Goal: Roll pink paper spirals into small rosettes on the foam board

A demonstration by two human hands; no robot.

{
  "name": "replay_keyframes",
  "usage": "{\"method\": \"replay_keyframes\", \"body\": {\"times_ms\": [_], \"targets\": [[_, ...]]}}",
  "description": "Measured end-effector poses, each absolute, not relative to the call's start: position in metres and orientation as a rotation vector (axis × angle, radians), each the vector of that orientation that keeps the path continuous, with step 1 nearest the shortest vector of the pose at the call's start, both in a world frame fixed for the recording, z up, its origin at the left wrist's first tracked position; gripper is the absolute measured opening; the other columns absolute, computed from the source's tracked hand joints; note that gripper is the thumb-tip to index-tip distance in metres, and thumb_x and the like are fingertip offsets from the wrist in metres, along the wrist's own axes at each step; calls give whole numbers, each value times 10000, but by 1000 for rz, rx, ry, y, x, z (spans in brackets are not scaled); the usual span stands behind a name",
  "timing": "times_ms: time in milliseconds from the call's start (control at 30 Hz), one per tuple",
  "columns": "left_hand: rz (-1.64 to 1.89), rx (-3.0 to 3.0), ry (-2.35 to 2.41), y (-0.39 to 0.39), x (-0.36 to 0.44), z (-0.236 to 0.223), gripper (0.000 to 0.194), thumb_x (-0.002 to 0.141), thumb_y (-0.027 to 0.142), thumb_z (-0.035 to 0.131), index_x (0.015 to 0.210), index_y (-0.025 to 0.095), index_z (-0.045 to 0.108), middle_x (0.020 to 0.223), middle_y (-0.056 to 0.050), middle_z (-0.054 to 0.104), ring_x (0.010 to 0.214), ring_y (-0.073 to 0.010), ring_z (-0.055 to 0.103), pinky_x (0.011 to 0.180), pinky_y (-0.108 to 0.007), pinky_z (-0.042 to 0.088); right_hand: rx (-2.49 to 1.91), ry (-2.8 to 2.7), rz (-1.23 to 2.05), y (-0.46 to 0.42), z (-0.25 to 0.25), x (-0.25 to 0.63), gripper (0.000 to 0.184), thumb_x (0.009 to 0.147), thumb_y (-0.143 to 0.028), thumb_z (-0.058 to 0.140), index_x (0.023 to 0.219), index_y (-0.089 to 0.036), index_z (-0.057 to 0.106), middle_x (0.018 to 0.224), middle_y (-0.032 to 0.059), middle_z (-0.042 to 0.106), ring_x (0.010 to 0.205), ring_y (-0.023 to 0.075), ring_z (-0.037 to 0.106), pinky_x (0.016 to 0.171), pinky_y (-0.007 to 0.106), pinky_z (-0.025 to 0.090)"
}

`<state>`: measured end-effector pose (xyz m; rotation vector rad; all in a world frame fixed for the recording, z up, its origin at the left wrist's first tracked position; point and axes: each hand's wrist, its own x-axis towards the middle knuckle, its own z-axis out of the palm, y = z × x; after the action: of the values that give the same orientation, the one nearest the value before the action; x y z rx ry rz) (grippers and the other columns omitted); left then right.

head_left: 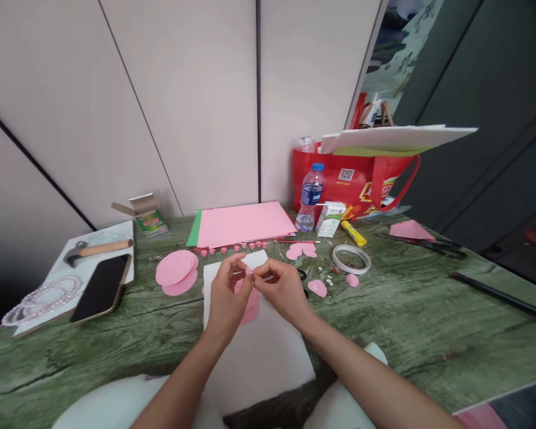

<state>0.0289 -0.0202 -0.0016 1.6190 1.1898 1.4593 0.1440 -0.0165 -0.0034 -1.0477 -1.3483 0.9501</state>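
Both hands, left [230, 295] and right [282, 287], pinch a small pink paper piece [249, 271] above a white sheet [268, 363]. Pink circles [177, 269] lie to the left (overlapping), and a tape roll [351, 260] lies to the right.

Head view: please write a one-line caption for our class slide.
Two hands pinch a small pink piece above a white sheet, with pink paper circles lying nearby.

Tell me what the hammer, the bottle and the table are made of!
The hammer handle looks like smooth, tan wood; the dark, slightly shiny hammer head like metal. The bottle is probably glossy plastic: it's see-through. The table: satiny green with dark grain lines, maybe wood or a printed surface.
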Motion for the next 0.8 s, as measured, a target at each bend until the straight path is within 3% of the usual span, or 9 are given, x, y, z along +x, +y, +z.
{"method": "replay_keyframes", "body": {"times_ms": [100, 200, 500, 800], "targets": [[1479, 1786, 1309, -19, 27, -3, 273, 739, 196, 547, 1012, 195, 536, 913, -38, 553, 820, -148, 570, 751, -316, 490, -1051, -1310, 988, -13, -7, 145, 69, 629, -200, 586, 580, -153, 574, 572, -4, 582, 531, 112, 529, 523, 228, 433], [1386, 1908, 1374, -20, 26, -2, 201, 744, 183, 535, 936, 188, 592, 868, -39, 612, 782, -153, 588, 731, -314, 493, -1074, -1338, 977, -11, -8, 146, 56, 632, -197, 579, 594, -157, 577, 590, 0, 595, 547, 119, 541, 542, 236, 438], [1392, 1846, 1331, -22, 26, 1, 190, 729, 196, 563, 878, 197, 679, 827, -32, 695, 740, -155, 632, 687, -274, 515, -1146, -1477, 779, -9, -9, 153, 40, 631, -193, 568, 602, -170, 584, 685, 14, 596, 672, 144, 559, 611, 252, 446], [1375, 1621, 1326, -20, 24, -2, 196, 690, 234, 610, 855, 179, 702, 818, -48, 712, 725, -186, 654, 683, -314, 535, -1108, -1581, 787, -4, -7, 159, 59, 676, -214, 575, 647, -175, 609, 734, 20, 590, 686, 139, 549, 561, 228, 424]]}}
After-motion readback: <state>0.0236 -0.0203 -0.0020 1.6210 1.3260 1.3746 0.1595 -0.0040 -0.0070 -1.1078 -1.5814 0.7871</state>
